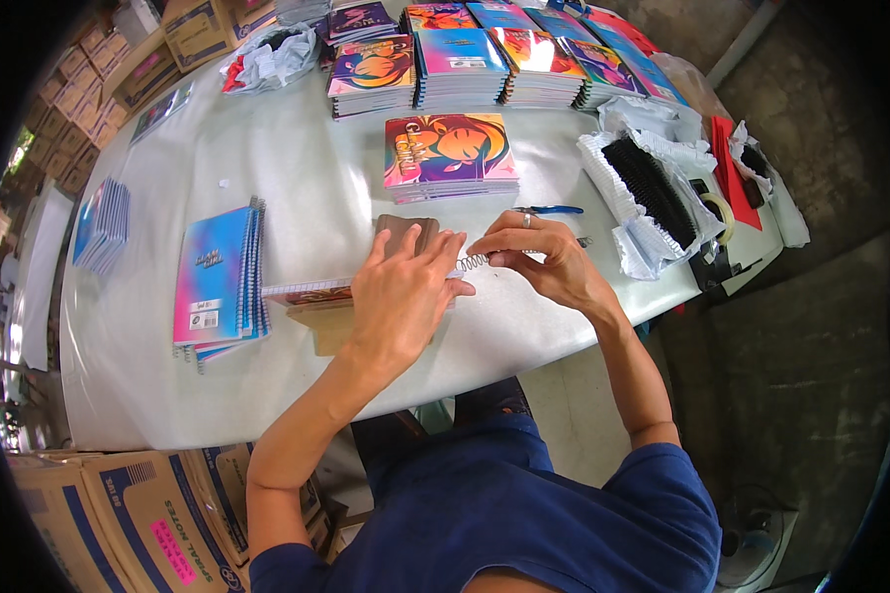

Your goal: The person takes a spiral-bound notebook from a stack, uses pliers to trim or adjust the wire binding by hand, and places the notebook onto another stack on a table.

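My left hand lies over an unbound notebook, its fingers spread and bracing the stack of pages against a brown block; the palm hides much of the cover. My right hand pinches a dark spiral wire coil between thumb and fingertips. The coil's near end meets the notebook's edge beside my left fingertips. Under the notebook is a tan support. Beyond my hands sits a short stack of notebooks with orange and purple covers. Blue-handled pliers lie just past my right hand.
Spiral-bound blue and pink notebooks are piled at left, with another small stack farther left. Several notebook stacks line the far side. White wrapping with black coils and a tape roll occupy the right. Cardboard boxes stand below left.
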The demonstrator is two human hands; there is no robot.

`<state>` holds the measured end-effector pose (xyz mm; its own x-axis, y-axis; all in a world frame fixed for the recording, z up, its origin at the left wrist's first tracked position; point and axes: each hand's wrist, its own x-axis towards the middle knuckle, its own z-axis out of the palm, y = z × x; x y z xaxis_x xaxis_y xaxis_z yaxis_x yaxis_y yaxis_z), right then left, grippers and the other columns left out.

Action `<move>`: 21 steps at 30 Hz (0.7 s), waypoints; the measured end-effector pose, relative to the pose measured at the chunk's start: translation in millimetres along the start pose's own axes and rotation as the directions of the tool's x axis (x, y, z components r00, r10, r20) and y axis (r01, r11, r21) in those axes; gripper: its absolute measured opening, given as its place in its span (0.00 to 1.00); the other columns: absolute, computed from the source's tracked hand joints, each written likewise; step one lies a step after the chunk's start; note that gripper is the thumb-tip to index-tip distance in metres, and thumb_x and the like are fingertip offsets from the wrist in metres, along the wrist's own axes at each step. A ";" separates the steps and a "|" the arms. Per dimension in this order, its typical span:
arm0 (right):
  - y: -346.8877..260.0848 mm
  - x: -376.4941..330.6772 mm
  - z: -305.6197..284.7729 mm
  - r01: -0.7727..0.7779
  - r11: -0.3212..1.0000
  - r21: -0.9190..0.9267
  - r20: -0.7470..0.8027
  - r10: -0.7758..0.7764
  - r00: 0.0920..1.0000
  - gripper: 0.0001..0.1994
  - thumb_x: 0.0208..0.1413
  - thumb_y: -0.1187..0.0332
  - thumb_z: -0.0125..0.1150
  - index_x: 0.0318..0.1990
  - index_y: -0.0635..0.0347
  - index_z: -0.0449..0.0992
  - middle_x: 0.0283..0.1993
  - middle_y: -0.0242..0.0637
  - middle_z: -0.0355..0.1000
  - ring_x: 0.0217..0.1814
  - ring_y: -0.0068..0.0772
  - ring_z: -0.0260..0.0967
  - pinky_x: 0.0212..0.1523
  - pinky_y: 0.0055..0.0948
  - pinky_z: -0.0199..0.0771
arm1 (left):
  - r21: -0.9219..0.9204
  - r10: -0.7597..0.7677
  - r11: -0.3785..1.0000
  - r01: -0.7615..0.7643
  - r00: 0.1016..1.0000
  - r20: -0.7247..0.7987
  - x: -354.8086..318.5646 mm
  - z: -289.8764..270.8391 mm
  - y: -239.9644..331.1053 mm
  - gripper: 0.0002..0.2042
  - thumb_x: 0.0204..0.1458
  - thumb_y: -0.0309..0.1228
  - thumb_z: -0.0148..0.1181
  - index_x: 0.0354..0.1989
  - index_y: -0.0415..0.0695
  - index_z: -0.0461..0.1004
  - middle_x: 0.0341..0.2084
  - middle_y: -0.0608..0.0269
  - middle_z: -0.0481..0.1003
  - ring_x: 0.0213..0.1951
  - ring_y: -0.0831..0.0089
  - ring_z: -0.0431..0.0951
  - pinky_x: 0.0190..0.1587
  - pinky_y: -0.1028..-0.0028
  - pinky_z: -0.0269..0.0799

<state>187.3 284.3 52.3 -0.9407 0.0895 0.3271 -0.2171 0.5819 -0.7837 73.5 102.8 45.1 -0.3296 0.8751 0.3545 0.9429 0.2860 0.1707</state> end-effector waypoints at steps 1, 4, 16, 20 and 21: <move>-3.0 2.7 1.6 0.001 1.000 0.001 0.004 -0.001 1.000 0.13 0.50 0.83 0.61 0.42 0.60 0.81 0.36 0.36 0.73 0.38 0.33 0.71 0.37 0.32 0.71 | -0.001 -0.003 1.000 0.003 1.000 0.005 -0.4 -0.7 0.0 0.29 0.47 0.43 0.65 0.58 0.48 0.70 0.53 0.66 0.75 0.58 0.59 0.72 0.61 0.56 0.64; -7.3 2.8 -4.3 0.023 0.998 -0.053 0.046 -0.020 0.999 0.13 0.49 0.84 0.62 0.42 0.59 0.81 0.35 0.36 0.73 0.39 0.32 0.71 0.38 0.32 0.73 | -0.004 0.004 1.000 -0.004 1.000 0.008 -2.9 -1.3 1.0 0.29 0.46 0.42 0.66 0.59 0.47 0.70 0.54 0.66 0.74 0.58 0.59 0.72 0.61 0.56 0.63; -26.7 -5.5 -3.1 0.160 0.897 -0.413 0.117 -0.122 0.986 0.13 0.44 0.80 0.65 0.39 0.54 0.82 0.36 0.30 0.73 0.39 0.35 0.70 0.39 0.36 0.72 | 0.099 0.095 0.993 -0.072 0.961 -0.260 -21.2 14.9 8.1 0.33 0.45 0.37 0.67 0.61 0.39 0.67 0.41 0.60 0.80 0.57 0.59 0.73 0.60 0.52 0.64; -29.1 -5.3 -0.7 0.223 0.866 -0.448 0.143 -0.177 0.974 0.14 0.42 0.80 0.66 0.38 0.53 0.82 0.36 0.30 0.72 0.39 0.34 0.69 0.39 0.35 0.72 | 0.138 0.136 0.986 -0.095 0.935 -0.328 -24.7 20.7 7.8 0.30 0.47 0.30 0.66 0.61 0.38 0.68 0.35 0.59 0.80 0.56 0.59 0.74 0.59 0.51 0.66; -28.5 -5.6 -2.2 0.240 0.858 -0.455 0.168 -0.181 0.969 0.14 0.41 0.80 0.66 0.38 0.53 0.82 0.36 0.29 0.72 0.39 0.34 0.69 0.38 0.34 0.72 | 0.144 0.138 0.985 -0.095 0.935 -0.326 -25.3 20.9 8.1 0.29 0.47 0.29 0.65 0.61 0.38 0.68 0.35 0.59 0.80 0.57 0.59 0.74 0.59 0.51 0.66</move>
<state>199.3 269.0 73.9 -0.9159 -0.1549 0.3702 -0.2932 0.8881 -0.3540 90.5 91.1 18.3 -0.1941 0.7303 0.6550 0.9669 0.2552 0.0020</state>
